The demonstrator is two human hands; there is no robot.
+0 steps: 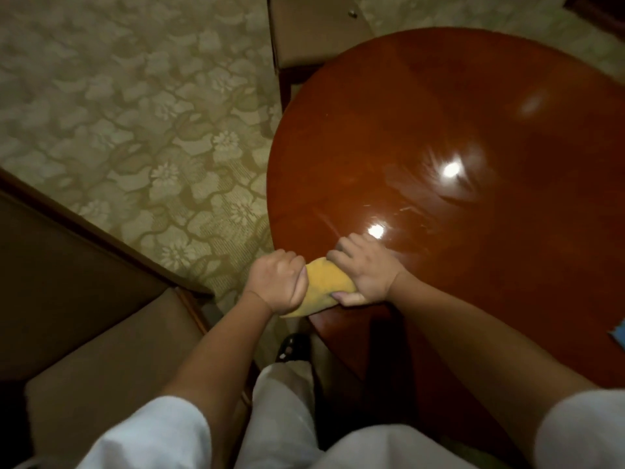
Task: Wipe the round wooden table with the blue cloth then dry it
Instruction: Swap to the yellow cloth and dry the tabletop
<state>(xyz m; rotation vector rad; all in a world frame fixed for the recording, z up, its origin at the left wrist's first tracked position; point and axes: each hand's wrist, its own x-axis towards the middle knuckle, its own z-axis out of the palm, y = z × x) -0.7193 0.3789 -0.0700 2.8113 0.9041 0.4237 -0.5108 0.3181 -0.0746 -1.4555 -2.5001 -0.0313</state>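
Note:
The round wooden table (456,123) fills the right half of the view, glossy red-brown with bright light spots and wet smears near its middle. A yellow cloth (326,282) is bunched at the table's near left edge, partly hanging off it. My left hand (277,282) is closed on the cloth's left end, just off the table edge. My right hand (363,272) grips the right end, fingers resting on the tabletop. A sliver of the blue cloth (617,333) shows at the right frame edge on the table.
A brown upholstered chair (101,350) stands at lower left, another chair seat (311,28) sits behind the table at the top. Floral beige carpet (135,113) covers the floor. My white trouser leg and dark shoe (292,346) are below the table edge.

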